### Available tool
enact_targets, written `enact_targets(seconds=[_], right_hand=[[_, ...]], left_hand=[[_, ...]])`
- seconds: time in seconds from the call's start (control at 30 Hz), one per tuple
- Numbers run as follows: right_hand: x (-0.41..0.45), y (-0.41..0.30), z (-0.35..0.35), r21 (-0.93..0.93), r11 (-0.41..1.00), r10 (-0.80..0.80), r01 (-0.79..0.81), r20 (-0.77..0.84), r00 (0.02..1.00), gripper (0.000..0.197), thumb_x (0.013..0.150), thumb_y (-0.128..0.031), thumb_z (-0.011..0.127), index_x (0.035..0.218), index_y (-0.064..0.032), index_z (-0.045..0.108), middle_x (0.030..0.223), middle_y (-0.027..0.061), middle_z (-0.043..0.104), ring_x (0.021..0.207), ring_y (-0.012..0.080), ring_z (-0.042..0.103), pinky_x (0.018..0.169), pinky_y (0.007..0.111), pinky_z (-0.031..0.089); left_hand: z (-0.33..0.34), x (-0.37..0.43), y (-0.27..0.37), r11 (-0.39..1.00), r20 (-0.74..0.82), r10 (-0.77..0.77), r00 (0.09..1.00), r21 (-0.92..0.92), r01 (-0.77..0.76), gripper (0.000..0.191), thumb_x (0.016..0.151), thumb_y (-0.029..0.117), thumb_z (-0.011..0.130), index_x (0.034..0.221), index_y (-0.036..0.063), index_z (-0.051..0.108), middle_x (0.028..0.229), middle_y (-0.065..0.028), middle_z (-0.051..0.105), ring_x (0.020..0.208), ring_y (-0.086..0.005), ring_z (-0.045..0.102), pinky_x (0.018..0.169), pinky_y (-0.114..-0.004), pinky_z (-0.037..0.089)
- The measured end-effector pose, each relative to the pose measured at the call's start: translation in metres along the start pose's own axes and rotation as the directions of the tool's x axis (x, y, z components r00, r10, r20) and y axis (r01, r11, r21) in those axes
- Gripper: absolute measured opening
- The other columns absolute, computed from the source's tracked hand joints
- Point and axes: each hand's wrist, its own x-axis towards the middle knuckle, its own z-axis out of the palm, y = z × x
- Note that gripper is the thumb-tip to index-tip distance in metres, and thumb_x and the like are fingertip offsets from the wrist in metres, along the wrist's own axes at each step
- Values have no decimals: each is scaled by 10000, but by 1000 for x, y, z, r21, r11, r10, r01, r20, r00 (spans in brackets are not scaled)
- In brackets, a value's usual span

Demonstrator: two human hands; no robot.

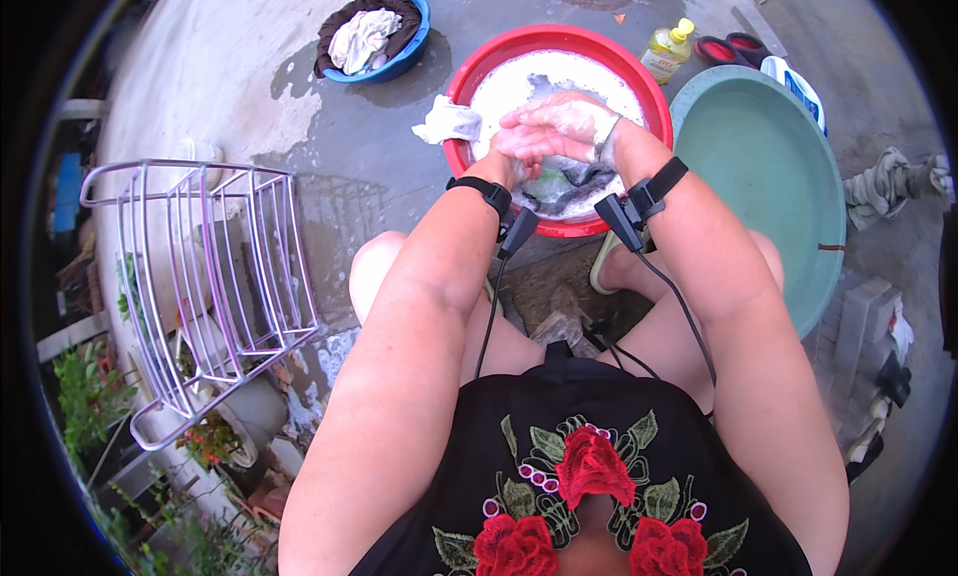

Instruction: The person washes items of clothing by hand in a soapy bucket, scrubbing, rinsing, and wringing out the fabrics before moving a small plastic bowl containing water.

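Note:
My left hand (535, 140) and my right hand (572, 118) touch each other above a red plastic basin (657, 104), with suds on the skin. Nothing shows gripped in either one, though the palms are partly hidden. White foam (524, 68) fills much of the basin, and dark wet cloth (572, 198) lies in the water below my hands. Over the basin's left rim hangs a white cloth (449, 121).
A large green basin (763, 194) stands close on the right. Behind it are a yellow pump bottle (666, 52), a white bottle (797, 89) and dark-red slippers (730, 50). A blue basin (419, 37) with clothes is at upper left, a metal rack (254, 254) at left.

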Motion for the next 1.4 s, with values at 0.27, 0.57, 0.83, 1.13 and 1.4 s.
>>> enact_targets(seconds=[0.27,0.57,0.83,1.13,1.4], right_hand=[[28,41,-55,24,998,-48,66,-450,892,294,886,-140,552,1148,-5,562,1024,140,611,971,249,592,787,365,509],[31,65,-103,227,969,90,95,-685,723,222,854,-133,596,1014,20,603,932,127,634,798,215,632,668,307,535],[12,-3,-6,78,995,64,-66,33,997,238,896,-138,533,1010,59,603,934,184,652,854,263,657,736,346,558],[19,41,-71,66,995,94,-70,-508,857,273,880,-230,543,1063,-33,593,988,119,653,890,233,638,702,338,532],[37,112,-125,23,991,101,-129,-763,638,164,881,-228,595,906,-70,628,797,47,608,687,175,579,569,331,472]], left_hand=[[-2,-7,2,997,-119,27,993,-72,-36,235,948,177,334,991,26,509,771,-105,563,648,-205,546,544,-358,483],[13,-16,10,949,-173,150,973,-251,-191,353,976,224,299,1179,-44,406,1163,-265,480,968,-299,527,852,-433,456],[-24,19,10,876,-167,231,959,-394,-280,438,987,293,233,1202,-43,414,1135,-238,521,1067,-361,520,878,-464,461],[13,-3,13,942,-293,221,930,-182,-281,248,945,151,382,1059,-15,528,936,-174,572,780,-235,567,615,-329,481],[-1,34,-9,852,-233,332,914,489,-185,278,851,123,533,1073,-44,545,965,-183,595,847,-290,584,712,-423,471]])
